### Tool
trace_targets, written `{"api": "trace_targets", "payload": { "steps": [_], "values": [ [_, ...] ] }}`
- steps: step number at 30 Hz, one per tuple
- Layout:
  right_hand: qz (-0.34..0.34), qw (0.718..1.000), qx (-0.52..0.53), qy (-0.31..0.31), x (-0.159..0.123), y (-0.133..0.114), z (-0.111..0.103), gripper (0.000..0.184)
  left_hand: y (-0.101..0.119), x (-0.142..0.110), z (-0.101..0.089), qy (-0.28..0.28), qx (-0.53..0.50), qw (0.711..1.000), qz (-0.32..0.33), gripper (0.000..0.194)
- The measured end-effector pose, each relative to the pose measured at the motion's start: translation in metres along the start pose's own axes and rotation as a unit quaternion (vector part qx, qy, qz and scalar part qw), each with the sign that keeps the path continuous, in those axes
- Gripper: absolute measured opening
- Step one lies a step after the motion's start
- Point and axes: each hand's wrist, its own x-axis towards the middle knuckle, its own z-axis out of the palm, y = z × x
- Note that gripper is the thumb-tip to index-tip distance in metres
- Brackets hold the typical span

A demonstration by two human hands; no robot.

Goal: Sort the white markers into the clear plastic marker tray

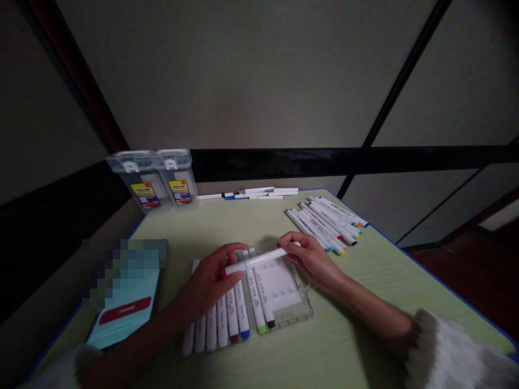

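Note:
A white marker (263, 259) with a pink-red cap end is held between both hands above a clear plastic tray (308, 313). My left hand (214, 273) grips its coloured end, thumb below and fingers above. At the other end, my right hand (308, 256) pinches the white tip. Under them, several white markers lie side by side in the tray; a marker with a green end (256, 302) and one with a black end (265, 302) are the rightmost. White paper (284, 286) shows in the tray's right part. My left hand hides some markers' upper ends.
Two clear plastic cases (140, 186) with yellow labels stand at the back left. Loose markers (263, 192) lie along the table's far edge, and a marker group (324, 221) lies at the right. A tablet-like device (125, 302), partly blurred, is at the left. A wall rises behind.

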Motion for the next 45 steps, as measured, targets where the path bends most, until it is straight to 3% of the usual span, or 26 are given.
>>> {"api": "trace_targets", "payload": {
  "steps": [5,14,19,30,45],
  "values": [
    [0.05,0.999,0.001,-0.014,0.0006,-0.0005,-0.0022,0.03,-0.0001,-0.0002,-0.0002,-0.002,-0.007,1.0,-0.004,0.033],
    [0.016,0.999,-0.031,-0.025,0.0,0.0023,-0.0029,0.032,0.0057,0.0005,-0.0012,-0.009,0.06,0.998,-0.008,0.031],
    [0.004,0.998,-0.048,-0.032,-0.0004,0.0039,-0.0048,0.029,0.0011,-0.0003,-0.0009,-0.018,0.036,0.998,-0.048,0.034],
    [-0.039,0.998,-0.049,-0.016,0.0002,0.0057,-0.005,0.022,0.005,0.0017,0.0001,-0.015,0.015,0.998,-0.057,0.04],
    [-0.033,0.999,0.024,-0.03,-0.0008,0.0024,-0.0031,0.02,0.0063,0.0001,0.0008,-0.003,0.015,0.997,-0.071,0.035]
  ]
}}
